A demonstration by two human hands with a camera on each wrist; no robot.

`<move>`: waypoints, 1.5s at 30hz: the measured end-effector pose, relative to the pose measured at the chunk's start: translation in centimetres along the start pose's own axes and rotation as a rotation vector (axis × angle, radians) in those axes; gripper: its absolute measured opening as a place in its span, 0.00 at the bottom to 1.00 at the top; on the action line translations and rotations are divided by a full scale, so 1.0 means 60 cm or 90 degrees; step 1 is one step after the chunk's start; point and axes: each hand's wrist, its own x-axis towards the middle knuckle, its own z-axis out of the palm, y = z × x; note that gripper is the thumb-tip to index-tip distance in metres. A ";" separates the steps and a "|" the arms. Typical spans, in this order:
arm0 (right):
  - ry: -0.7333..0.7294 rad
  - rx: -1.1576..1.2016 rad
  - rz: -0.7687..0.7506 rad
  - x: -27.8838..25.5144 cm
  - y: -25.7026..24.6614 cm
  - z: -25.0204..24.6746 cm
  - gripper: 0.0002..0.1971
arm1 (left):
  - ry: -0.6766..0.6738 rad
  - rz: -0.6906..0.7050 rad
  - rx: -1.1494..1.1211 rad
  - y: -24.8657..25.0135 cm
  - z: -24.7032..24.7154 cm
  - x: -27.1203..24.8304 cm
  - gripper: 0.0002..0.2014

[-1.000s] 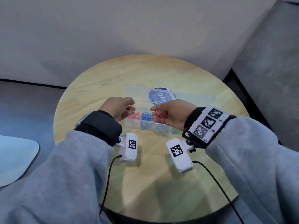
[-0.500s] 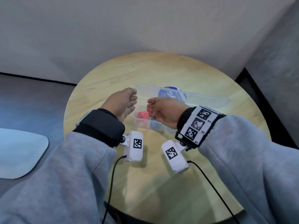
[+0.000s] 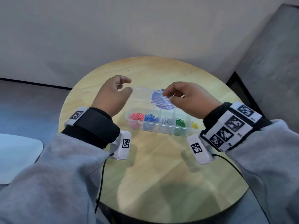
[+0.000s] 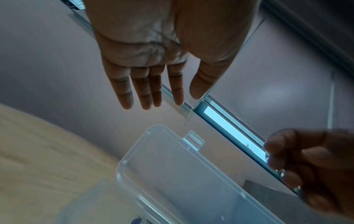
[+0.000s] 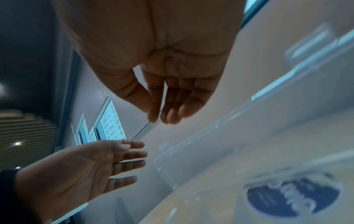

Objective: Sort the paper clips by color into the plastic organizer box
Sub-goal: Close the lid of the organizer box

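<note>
The clear plastic organizer box [image 3: 161,132] lies on the round wooden table, its lid [image 3: 142,97] standing open behind it. Its compartments hold red clips [image 3: 137,116], blue clips [image 3: 151,118], silver clips [image 3: 165,120], green clips [image 3: 180,122] and yellow clips [image 3: 195,125]. My left hand [image 3: 126,85] hovers by the lid's left end with straight, empty fingers [image 4: 178,97]. My right hand [image 3: 168,96] hangs above the lid's top edge, thumb and fingers close together, and I see nothing between them [image 5: 159,118]. The lid [image 5: 249,151] carries a round blue sticker [image 5: 293,197].
The table [image 3: 153,167] has bare wood in front of the box and ends in a curved near edge. A white rounded object [image 3: 16,156] lies off the table at the left. A grey upholstered block [image 3: 267,78] stands at the right. A black cable [image 3: 100,191] hangs from my left wrist.
My right hand held red clips over the box, moved to the red compartment, and is now empty. Both hands have risen from the box to the lid's top edge.
</note>
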 end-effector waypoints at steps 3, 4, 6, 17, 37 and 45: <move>0.115 -0.148 -0.013 -0.005 0.038 -0.041 0.16 | -0.051 0.089 0.143 0.013 0.004 -0.012 0.16; 0.110 -0.198 0.012 -0.006 0.054 -0.051 0.21 | -0.079 0.112 0.192 0.017 0.008 -0.015 0.19; 0.022 -0.293 0.085 -0.011 0.082 -0.062 0.31 | -0.132 0.142 0.296 0.022 0.017 -0.013 0.23; -0.187 -0.395 0.111 -0.068 0.157 -0.019 0.32 | -0.275 0.128 0.674 -0.011 0.041 -0.032 0.21; -0.200 -0.409 0.153 -0.042 0.168 -0.006 0.32 | -0.355 0.147 0.792 -0.014 0.081 -0.008 0.17; -0.151 -0.428 0.134 -0.045 0.167 0.009 0.24 | -0.338 0.152 0.782 -0.014 0.082 -0.014 0.16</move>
